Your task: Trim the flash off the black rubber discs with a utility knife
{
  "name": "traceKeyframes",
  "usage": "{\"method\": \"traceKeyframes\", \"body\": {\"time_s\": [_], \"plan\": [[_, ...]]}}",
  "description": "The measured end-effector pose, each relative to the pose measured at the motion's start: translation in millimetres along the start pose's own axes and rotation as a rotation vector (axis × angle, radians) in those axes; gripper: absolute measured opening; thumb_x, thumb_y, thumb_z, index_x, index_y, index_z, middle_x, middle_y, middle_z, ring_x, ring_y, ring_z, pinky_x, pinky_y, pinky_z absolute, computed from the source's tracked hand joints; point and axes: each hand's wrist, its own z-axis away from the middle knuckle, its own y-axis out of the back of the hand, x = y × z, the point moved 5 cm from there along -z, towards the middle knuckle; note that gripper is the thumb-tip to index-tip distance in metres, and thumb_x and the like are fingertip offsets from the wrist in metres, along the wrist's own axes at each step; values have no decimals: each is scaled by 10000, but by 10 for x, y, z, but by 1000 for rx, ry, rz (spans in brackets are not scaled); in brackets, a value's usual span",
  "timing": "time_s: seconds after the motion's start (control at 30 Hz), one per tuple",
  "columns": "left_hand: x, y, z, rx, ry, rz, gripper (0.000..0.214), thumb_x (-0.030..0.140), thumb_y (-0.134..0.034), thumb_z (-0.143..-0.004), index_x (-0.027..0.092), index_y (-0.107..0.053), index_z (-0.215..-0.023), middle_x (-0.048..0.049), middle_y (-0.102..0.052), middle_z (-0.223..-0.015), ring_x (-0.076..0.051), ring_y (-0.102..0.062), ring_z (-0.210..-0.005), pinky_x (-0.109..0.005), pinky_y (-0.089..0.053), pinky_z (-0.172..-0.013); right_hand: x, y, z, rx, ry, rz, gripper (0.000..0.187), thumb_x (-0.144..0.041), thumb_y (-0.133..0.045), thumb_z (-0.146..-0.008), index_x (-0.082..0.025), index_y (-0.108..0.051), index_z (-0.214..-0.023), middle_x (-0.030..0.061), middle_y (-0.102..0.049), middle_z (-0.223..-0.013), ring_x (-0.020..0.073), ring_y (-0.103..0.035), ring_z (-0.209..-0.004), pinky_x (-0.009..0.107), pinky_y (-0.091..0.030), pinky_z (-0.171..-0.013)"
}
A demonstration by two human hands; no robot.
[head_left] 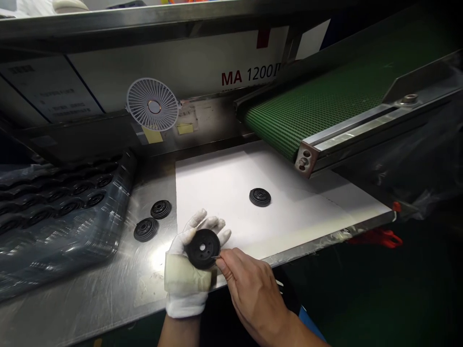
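My left hand (186,272), in a white fabric glove, holds a black moulded rubber disc (202,248) upright against its fingers. The disc has a central hole. My bare right hand (249,294) pinches a small thin tool (217,257) whose tip meets the disc's rim; the tool is mostly hidden by my fingers. One similar ribbed black disc (259,197) lies on a white sheet (217,202) beyond my hands. Two more (161,209) (145,229) lie on the steel table (108,284) to the left.
A plastic-wrapped tray (54,207) of moulded black discs sits at the left. A green mesh conveyor belt (311,111) in a steel frame ends above the white sheet. Behind stand a white fan guard (152,104) and a machine panel marked MA 1200 (246,76).
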Motion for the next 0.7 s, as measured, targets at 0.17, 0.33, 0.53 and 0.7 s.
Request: {"method": "traceKeyframes", "body": {"time_s": [0.17,0.33,0.53,0.7], "plan": [[49,-46,10,-22,-60,89,199,151,-578,-782,131,-654,-964,-31,-592,-699,-145,-591,-674,-321,-536,-712,20,34,14,33,-30,7,413,-361,-204,-1056,-225,-520,-829,-5,-547,-713,164,-501,-592,293,-270,-555],[24,-83,-27,135,-133,191,137,126,-510,-872,164,-639,-903,19,-542,-642,-101,-559,-604,-276,-536,-661,-55,-22,34,28,-31,-2,415,-369,-188,-1059,-232,-529,-867,-5,-553,-734,171,-511,-618,294,-267,-569],[55,-49,14,74,-192,68,272,126,-536,-839,178,-631,-1088,-57,-659,-888,-176,-642,-868,-393,-518,-883,-99,-29,33,41,12,-2,471,-382,-167,-1061,-214,-523,-804,2,-541,-703,162,-492,-583,298,-251,-552],[59,1,19,-34,-36,27,354,164,-537,-765,115,-632,-1102,-109,-657,-845,-229,-641,-840,-434,-532,-819,-25,20,13,40,4,-3,417,-359,-207,-1061,-221,-547,-863,-1,-552,-730,170,-517,-620,304,-270,-572]]}}
